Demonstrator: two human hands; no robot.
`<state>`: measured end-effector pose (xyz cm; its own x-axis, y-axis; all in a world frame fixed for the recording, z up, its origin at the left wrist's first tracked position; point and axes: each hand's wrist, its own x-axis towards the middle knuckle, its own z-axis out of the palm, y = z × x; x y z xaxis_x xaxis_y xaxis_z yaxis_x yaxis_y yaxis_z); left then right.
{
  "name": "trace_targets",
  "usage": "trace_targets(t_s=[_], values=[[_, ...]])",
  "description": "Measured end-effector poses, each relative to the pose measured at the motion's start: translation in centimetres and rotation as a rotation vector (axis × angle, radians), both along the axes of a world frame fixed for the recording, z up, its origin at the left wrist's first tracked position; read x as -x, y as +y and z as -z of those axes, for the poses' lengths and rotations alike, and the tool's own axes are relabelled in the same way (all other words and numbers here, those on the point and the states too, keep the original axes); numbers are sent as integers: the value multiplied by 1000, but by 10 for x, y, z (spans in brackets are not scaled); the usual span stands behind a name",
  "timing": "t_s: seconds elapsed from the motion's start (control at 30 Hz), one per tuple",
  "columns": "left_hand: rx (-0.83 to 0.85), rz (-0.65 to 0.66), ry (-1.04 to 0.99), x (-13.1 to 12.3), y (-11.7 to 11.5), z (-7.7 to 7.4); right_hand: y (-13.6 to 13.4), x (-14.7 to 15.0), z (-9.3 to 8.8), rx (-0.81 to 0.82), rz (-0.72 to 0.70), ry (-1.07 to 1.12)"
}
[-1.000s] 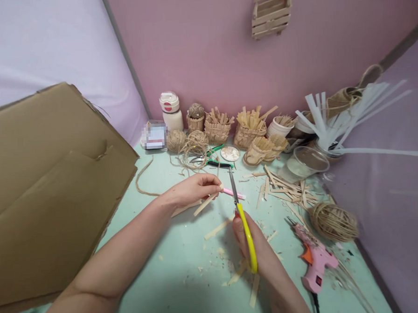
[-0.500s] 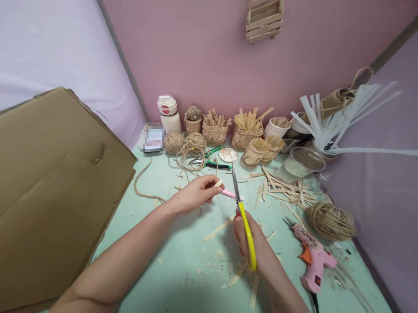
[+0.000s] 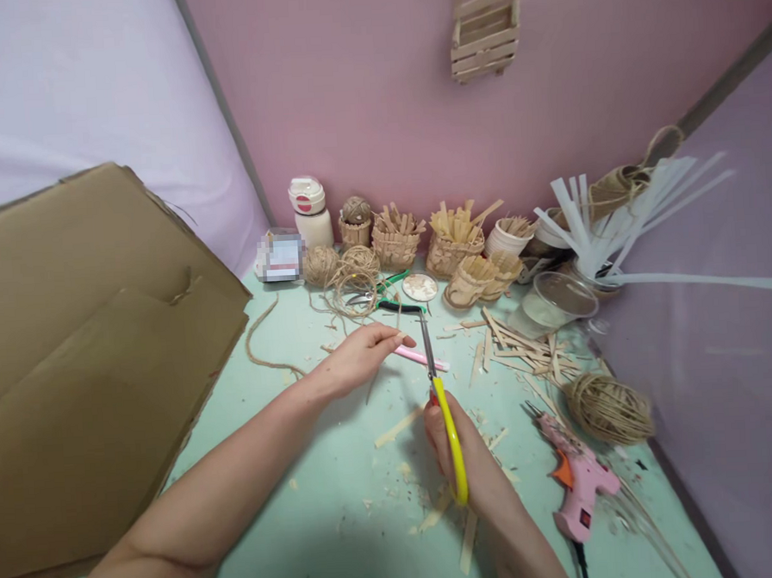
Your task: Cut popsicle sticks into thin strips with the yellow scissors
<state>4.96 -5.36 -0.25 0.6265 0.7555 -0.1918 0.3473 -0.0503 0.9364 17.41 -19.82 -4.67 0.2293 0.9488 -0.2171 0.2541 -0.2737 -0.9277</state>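
My left hand [image 3: 373, 356] is closed in a pinch, with a small pale wooden strip [image 3: 402, 340] partly showing between thumb and fingers. Just past those fingertips lies a pink pen-like tool [image 3: 421, 357] with a clear end, its near end hidden by the hand. My right hand [image 3: 454, 428] grips scissors [image 3: 454, 441] by their yellow handles. The blades point away from me, look nearly closed and cross in front of the pink tool. Beyond the blade tips are green-and-black handled pruners [image 3: 400, 306]. Wood scraps [image 3: 399, 428] lie on the mint-green table below my hands.
A pink glue gun [image 3: 583, 477] and a twine ball [image 3: 610, 408] lie at right, near a pile of wooden strips [image 3: 524, 346]. Woven baskets [image 3: 455, 251] of sticks, twine balls [image 3: 324, 266] and a plastic cup [image 3: 558, 301] line the back. Cardboard [image 3: 105, 364] stands at left.
My left hand has drawn back slightly, uncovering more of the pink tool, and the wooden strip shows less. The scissors have shifted a little left and toward me.
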Motion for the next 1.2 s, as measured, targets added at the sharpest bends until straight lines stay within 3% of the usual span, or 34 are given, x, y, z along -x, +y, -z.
trace_targets(t_s=[0.2,0.5,0.7,1.2], values=[[104,-104,-166,-2,2,9,-1,0,1,-22,-62,-46],[452,-226,-260,-10,-4,4,-2,1,1,-20,-97,-33],[359,-226,-274,-12,-4,9,-3,-1,5,-12,-130,-87],[369,-197,-229,-13,-9,6,-4,1,3,15,-145,-76]])
